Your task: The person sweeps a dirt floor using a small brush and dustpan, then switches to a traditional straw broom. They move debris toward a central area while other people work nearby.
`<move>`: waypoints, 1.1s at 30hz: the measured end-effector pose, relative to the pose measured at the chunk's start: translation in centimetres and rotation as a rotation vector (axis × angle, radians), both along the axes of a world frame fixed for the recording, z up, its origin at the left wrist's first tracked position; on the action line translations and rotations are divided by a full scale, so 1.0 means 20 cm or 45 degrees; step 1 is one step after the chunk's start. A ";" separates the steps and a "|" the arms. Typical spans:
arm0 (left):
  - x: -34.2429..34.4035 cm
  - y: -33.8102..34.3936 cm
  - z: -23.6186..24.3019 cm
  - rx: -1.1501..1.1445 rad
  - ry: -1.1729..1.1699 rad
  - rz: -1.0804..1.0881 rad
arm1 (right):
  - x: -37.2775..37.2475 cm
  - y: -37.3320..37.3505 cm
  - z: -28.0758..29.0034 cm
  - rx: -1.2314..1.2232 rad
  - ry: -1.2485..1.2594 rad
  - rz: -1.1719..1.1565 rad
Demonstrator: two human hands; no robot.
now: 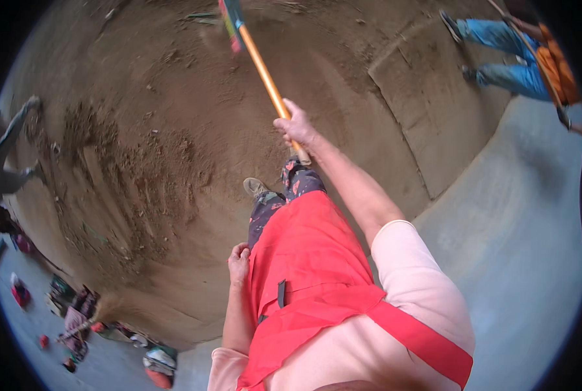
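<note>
My right hand (296, 125) is wrapped round the orange handle (262, 65) of a broom, near its lower end. From there the stick slants up and away to the broom head (231, 27), which has green and pink bristles, is blurred, and lies partly beyond the top edge. Loose brown soil (193, 78) covers the floor around the broom head. My left hand (239, 262) hangs at my side with its fingers curled, against the edge of my red apron (310, 251); nothing shows in it. My shoes stand on the dusty ground below the handle's end.
At the upper right another person (525, 55) in blue trousers and orange holds a long stick. Other people (11, 146) are at the far left. Bags and bundles (159, 362) lie at the lower left. Pale smooth floor (506, 215) runs along the right, beside a joint line (401, 130).
</note>
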State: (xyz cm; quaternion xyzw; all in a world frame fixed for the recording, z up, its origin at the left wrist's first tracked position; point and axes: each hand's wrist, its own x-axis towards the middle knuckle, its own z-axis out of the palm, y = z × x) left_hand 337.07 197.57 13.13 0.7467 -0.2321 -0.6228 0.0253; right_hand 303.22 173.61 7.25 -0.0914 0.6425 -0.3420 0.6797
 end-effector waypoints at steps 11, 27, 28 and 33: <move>-0.08 0.34 -0.03 0.022 -0.230 0.529 | -0.07 0.42 0.30 0.192 0.007 0.827; -1.02 0.75 0.11 0.183 -0.115 1.329 | -0.44 -0.74 -0.24 -0.372 1.670 1.544; -1.06 0.77 0.10 0.197 -0.097 1.357 | -0.44 -0.80 -0.25 -0.437 1.702 1.481; -1.32 1.00 -0.02 0.074 0.027 1.517 | -0.26 -0.60 0.08 -0.462 0.841 1.505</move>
